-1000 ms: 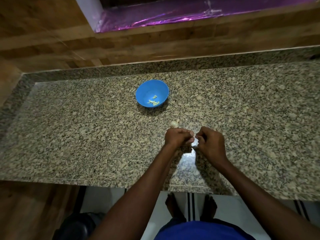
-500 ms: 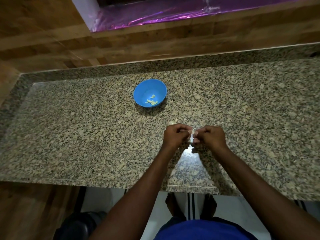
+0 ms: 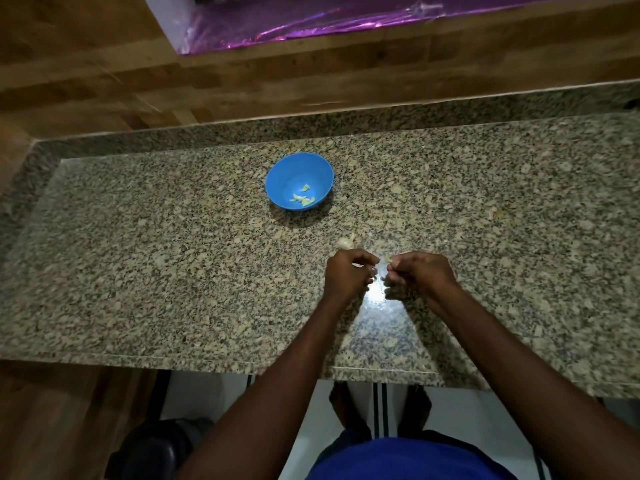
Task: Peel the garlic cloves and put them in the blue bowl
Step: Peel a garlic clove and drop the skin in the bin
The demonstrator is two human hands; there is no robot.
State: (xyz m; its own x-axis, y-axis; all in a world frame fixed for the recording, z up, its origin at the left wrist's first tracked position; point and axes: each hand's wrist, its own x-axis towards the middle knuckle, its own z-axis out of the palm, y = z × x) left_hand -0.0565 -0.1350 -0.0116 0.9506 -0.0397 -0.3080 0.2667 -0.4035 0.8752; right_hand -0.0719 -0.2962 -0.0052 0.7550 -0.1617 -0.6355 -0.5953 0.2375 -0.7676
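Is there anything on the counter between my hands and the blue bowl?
Only the garlic, lying on the counter just beyond the left hand. The rest of the way to the blue bowl looks bare.

No text, label, brand, number or sign can be read anywhere in the head view. The blue bowl (image 3: 299, 181) carries no visible print, and neither do the speckled granite surface (image 3: 138, 271), the wooden wall panels (image 3: 86, 74) or the purple foil sheet (image 3: 311, 22) behind it.
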